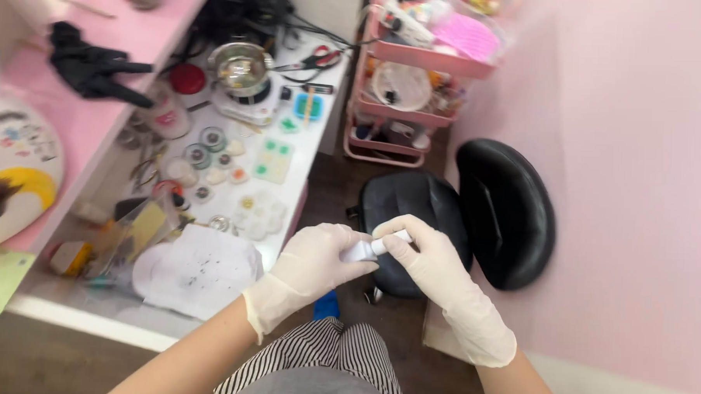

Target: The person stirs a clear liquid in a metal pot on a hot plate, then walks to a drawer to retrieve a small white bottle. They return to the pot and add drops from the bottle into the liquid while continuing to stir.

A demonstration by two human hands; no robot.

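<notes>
Tube (pixel 368 249), small and white, sits between my gloved hands above the black stool (pixel 412 215): left hand (pixel 317 262) wrapped shut around its body, right hand (pixel 426 258) pinching the cap end with fingertips. Looks like I'm uncapping; next needs a firm twist while my left grips steady

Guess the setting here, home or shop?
Likely a small home craft corner. A white worktable carries small moulds and a metal pot on a little burner; a pink cart of supplies and a black stool stand beside it.
</notes>
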